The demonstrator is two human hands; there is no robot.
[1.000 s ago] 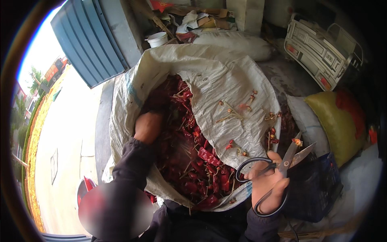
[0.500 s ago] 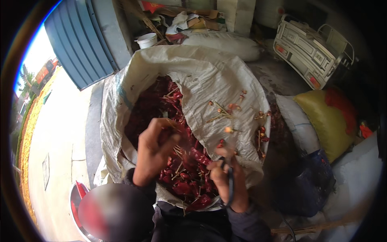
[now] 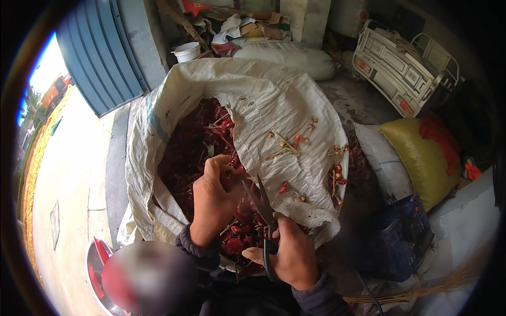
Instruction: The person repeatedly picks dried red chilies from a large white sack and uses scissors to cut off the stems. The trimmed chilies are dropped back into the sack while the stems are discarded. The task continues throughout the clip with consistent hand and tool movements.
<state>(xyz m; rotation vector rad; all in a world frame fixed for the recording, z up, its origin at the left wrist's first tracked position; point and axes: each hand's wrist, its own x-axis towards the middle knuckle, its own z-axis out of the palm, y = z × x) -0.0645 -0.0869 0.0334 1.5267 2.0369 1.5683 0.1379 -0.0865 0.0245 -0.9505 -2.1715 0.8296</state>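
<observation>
A large white woven sack [image 3: 282, 100] lies open before me, full of dried red chili peppers [image 3: 195, 137] with pale stems. My left hand [image 3: 213, 203] is over the peppers, its fingers curled in a pinch; what sits between them is largely hidden. My right hand [image 3: 292, 250] grips a pair of scissors [image 3: 259, 203] with dark handles. Their blades are parted and point up toward the left hand's fingertips. On the sack's folded flap, right of the blades, lie cut stems [image 3: 286, 147] and several small red and orange pepper bits [image 3: 301, 139].
A metal basin [image 3: 94, 263] stands at lower left, beside a blurred round shape [image 3: 147, 279]. On the right are a dark blue crate [image 3: 398, 242], a yellow sack [image 3: 416, 158] and a white cargo vehicle [image 3: 400, 68]. A white bucket [image 3: 187, 51] and another filled sack [image 3: 287, 58] lie behind.
My right hand has swung the scissors up and left, so the blades now show beside my left hand. The left hand has shifted slightly right. A yellowish piece over the flap no longer shows there.
</observation>
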